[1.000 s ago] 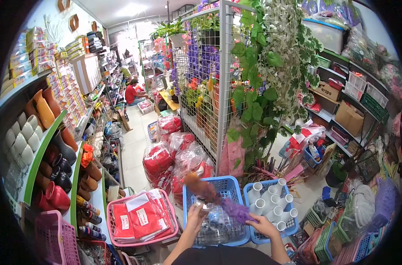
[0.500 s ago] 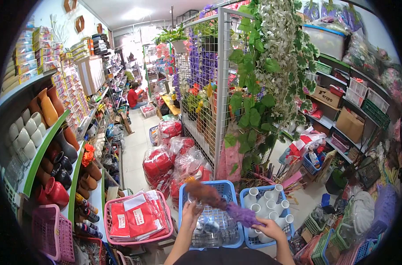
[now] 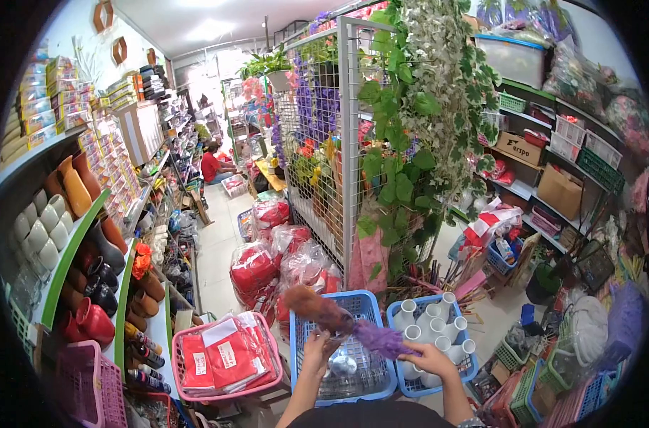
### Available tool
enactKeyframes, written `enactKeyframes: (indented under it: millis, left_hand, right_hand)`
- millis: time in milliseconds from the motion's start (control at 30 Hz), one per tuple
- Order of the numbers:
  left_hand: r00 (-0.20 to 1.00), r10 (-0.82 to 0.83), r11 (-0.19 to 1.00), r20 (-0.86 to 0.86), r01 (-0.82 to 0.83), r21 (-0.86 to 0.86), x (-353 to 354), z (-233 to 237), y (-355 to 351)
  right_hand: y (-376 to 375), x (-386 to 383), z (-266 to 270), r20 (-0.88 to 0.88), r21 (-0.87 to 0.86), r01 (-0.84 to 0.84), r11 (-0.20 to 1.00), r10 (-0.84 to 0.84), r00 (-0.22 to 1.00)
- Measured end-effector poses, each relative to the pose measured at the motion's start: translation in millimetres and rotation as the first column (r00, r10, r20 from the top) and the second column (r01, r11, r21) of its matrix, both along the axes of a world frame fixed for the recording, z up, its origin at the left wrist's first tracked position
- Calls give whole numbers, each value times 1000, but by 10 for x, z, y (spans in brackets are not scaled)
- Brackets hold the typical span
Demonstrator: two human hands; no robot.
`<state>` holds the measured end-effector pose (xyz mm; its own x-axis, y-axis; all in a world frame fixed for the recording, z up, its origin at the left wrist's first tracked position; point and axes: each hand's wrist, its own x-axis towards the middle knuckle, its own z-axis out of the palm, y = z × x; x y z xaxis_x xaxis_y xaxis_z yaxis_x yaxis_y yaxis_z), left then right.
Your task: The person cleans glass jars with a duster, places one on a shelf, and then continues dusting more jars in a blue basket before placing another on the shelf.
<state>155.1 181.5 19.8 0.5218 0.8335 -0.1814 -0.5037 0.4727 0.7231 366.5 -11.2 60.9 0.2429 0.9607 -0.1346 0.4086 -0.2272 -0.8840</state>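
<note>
My right hand [image 3: 429, 359] is closed around the purple end of a fluffy duster [image 3: 380, 341], whose brown end [image 3: 314, 307] reaches up to the left. My left hand [image 3: 316, 354] has its fingers closed beside the duster, on what looks like a clear glass piece, partly hidden by the duster. Both hands are over a blue basket [image 3: 375, 307] that has clear glassware [image 3: 343, 365] in its near part. To the right, a second blue basket [image 3: 473, 367] holds several white bottle-shaped vases [image 3: 435, 328], and my right forearm passes over its near edge.
A pink basket [image 3: 279, 364] of red packets stands at left. Shelves of pots and vases [image 3: 94, 319] line the left side. Plastic-wrapped red bundles [image 3: 255, 269] lie before a white mesh rack [image 3: 344, 143] with hanging leaves. A person in red [image 3: 212, 165] sits far down the aisle.
The duster has shifted a little left, its brown end swinging left and lower. My left hand has moved slightly down and right. The view has turned slightly.
</note>
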Motion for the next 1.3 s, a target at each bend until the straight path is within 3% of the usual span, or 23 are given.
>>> enactKeyframes:
  millis: [67,100,133,200,233,333,400,433,467,533,600,667,733,800,833,867,933,967,1100,1167,1200,1267,1300]
  left_hand:
    - [1000,11,999,-21,-12,-42,-95,-101,134]
    - [1000,26,999,13,-26,-18,-135,-71,154]
    - [999,49,999,-14,-49,-12,-188,-34,164]
    - [973,57,998,225,-50,-40,-202,64,213]
    - [984,134,991,115,-136,8,-223,-102,294]
    - [999,45,998,-10,-44,46,-313,-66,350]
    - [990,-10,998,143,1,60,-223,23,318]
    - [971,-110,993,215,114,-8,-237,130,300]
    - [971,-115,993,210,120,-8,-243,56,299]
    - [993,-88,994,-77,93,65,-248,-148,310]
    - [990,-119,992,-78,121,21,-239,-133,306]
    - [993,-5,1000,116,8,-17,-227,-111,322]
    - [997,-76,997,-12,76,19,-347,-42,385]
    - [994,-110,993,14,110,31,-409,-7,427]
    - [994,-107,993,-30,108,51,-442,-61,483]
    - [994,-107,993,-28,109,47,-445,-81,492]
    - [993,-37,999,114,35,22,-453,-107,497]
    - [996,-63,998,61,61,29,-471,-118,510]
    - [997,-80,997,4,80,13,-468,-144,503]
    - [963,-143,989,227,145,8,-449,-138,494]
    - [963,-147,989,226,149,8,-456,-128,496]
    - [996,-91,995,-23,92,31,-478,-97,459]
    - [993,-113,993,-26,114,34,-480,-65,427]
  right_hand:
    - [-42,51,-46,46,120,82,989,-88,995]
    - [-110,40,15,-60,47,54,997,-51,997]
    - [-171,48,29,-59,47,59,997,-56,997]
    - [-289,90,17,-108,23,7,1000,-4,994]
    - [-300,83,11,-132,13,-21,1000,23,991]
    - [-250,-42,7,-130,-25,101,995,-104,986]
    - [-168,-110,-54,-141,-21,46,999,-49,989]
    - [-128,-172,-87,-153,-17,-11,1000,9,988]
    - [-72,-256,-80,-159,-16,-6,1000,3,987]
    - [108,-432,13,10,49,170,984,-171,985]
    - [132,-544,82,12,106,233,967,-236,972]
    - [85,-546,78,-54,34,71,997,-69,996]
    - [18,-633,220,-34,-34,144,989,-145,989]
    - [-123,-598,82,-60,-20,309,951,-309,949]
    - [-210,-531,7,-48,-39,182,983,-184,982]
    - [-283,-535,-31,-47,-42,182,982,-184,982]
    - [-403,-592,-78,-215,28,128,991,-119,969]
    - [-401,-623,-71,-125,-71,254,965,-261,957]
    - [-357,-676,-117,-117,-95,209,973,-219,969]
    - [-277,-644,-269,-102,-21,209,978,-210,972]
    - [-219,-724,-197,-88,49,206,977,-201,976]
    - [-36,-807,-162,-66,51,244,969,-240,969]
    - [98,-781,-334,123,167,358,919,-380,917]
